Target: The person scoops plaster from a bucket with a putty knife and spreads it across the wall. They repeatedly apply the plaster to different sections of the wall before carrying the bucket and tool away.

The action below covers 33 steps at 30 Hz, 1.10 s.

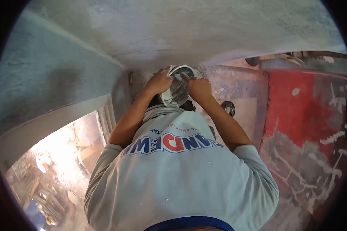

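Note:
A bucket (176,103) with a pale, smeared rim and grey, wet-looking residue inside is in front of my body, its mouth facing up toward me. My left hand (160,82) is closed on the bucket's left rim. At the right side of the mouth, my right hand (200,89) is closed, fingers curled in over the opening. A greyish smear or tool edge shows by its fingertips; I cannot tell what that hand holds.
A grey plastered wall (169,34) rises close ahead, and another wall (61,73) stands at the left above a bright window-like opening (65,154). To the right is a red and grey patched surface (291,100). A dark round object (228,108) lies beside my right forearm.

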### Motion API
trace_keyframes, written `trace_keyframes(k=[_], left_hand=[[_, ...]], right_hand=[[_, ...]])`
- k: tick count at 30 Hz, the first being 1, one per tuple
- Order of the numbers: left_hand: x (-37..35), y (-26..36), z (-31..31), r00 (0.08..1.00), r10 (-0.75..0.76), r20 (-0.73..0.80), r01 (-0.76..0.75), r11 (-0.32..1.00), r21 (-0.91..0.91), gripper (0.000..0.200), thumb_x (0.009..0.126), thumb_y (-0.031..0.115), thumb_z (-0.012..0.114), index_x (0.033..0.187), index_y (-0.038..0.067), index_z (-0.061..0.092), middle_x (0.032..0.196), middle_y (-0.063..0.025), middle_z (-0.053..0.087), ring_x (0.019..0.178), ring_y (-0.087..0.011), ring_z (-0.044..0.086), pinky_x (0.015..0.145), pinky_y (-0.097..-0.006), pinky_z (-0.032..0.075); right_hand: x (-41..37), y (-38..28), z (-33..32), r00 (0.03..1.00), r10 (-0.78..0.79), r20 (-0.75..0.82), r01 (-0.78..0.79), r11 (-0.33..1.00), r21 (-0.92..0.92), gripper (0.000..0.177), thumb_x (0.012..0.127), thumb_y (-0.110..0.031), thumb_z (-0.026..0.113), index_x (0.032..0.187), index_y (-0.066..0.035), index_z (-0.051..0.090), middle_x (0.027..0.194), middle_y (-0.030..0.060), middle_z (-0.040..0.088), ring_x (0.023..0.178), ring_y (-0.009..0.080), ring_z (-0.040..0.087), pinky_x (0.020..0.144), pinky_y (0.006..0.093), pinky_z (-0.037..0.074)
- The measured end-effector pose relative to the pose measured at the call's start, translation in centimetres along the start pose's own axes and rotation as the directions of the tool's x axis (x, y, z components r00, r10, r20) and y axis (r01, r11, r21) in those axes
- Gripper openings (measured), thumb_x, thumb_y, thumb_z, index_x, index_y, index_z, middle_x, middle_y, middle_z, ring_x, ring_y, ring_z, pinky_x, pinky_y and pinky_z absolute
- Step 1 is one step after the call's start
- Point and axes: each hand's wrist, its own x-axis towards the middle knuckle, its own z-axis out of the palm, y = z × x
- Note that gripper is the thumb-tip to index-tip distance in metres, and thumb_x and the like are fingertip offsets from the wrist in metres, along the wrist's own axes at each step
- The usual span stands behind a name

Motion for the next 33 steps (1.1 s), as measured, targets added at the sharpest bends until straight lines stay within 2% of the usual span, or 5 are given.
trace_keyframes(k=[6,9,18,28,33], left_hand=[[1.8,0.9,3.7,0.974,-0.045,0.224,0.028,0.996,0.083,0.065,0.084,0.025,0.048,0.139,-0.007,0.035,0.134,-0.0331,0.044,0.127,-0.0423,0.042,0.107,-0.0424,0.034],[2.2,-0.8,5.6,0.963,0.005,0.268,-0.026,0.997,0.072,0.069,0.084,0.028,0.048,0.142,-0.006,0.03,0.136,-0.0342,0.04,0.125,-0.0452,0.042,0.106,-0.0439,0.034],[0.8,-1.5,7.2,0.964,-0.001,0.265,-0.015,0.998,0.057,0.065,0.085,0.027,0.046,0.14,-0.005,0.031,0.135,-0.0346,0.04,0.122,-0.0476,0.044,0.104,-0.0468,0.036],[0.9,1.1,6.1,0.971,-0.041,0.238,0.02,0.996,0.091,0.063,0.084,0.024,0.045,0.137,-0.008,0.035,0.131,-0.0347,0.044,0.124,-0.0454,0.043,0.105,-0.0444,0.035],[1.1,1.3,5.3,0.977,0.001,0.211,-0.02,0.996,0.089,0.061,0.083,0.018,0.047,0.134,-0.014,0.035,0.134,-0.0348,0.042,0.128,-0.042,0.041,0.109,-0.041,0.032]], right_hand=[[-2.5,0.3,6.8,0.964,-0.246,-0.099,0.24,0.968,-0.069,0.025,0.086,-0.022,0.049,0.086,-0.008,0.07,0.085,0.0162,0.069,0.074,0.0311,0.069,0.065,0.0429,0.055],[-3.2,0.0,5.1,0.89,0.018,0.456,-0.072,0.992,0.101,0.023,0.082,-0.016,0.051,0.088,-0.003,0.069,0.089,0.0192,0.069,0.081,0.0354,0.069,0.07,0.0469,0.055],[-6.0,-0.8,7.3,0.847,0.116,0.518,-0.298,0.912,0.283,0.024,0.076,-0.015,0.054,0.089,0.001,0.066,0.087,0.026,0.066,0.084,0.0401,0.066,0.074,0.0482,0.053],[-4.5,2.5,6.7,0.782,-0.282,0.556,-0.203,0.728,0.655,0.032,0.066,-0.013,0.061,0.093,0.005,0.065,0.091,0.0274,0.065,0.087,0.0415,0.063,0.078,0.044,0.051],[-2.9,5.2,4.9,0.842,-0.078,0.533,-0.17,0.901,0.4,0.028,0.068,-0.013,0.058,0.09,0.003,0.065,0.093,0.0262,0.065,0.089,0.0405,0.063,0.076,0.046,0.051]])
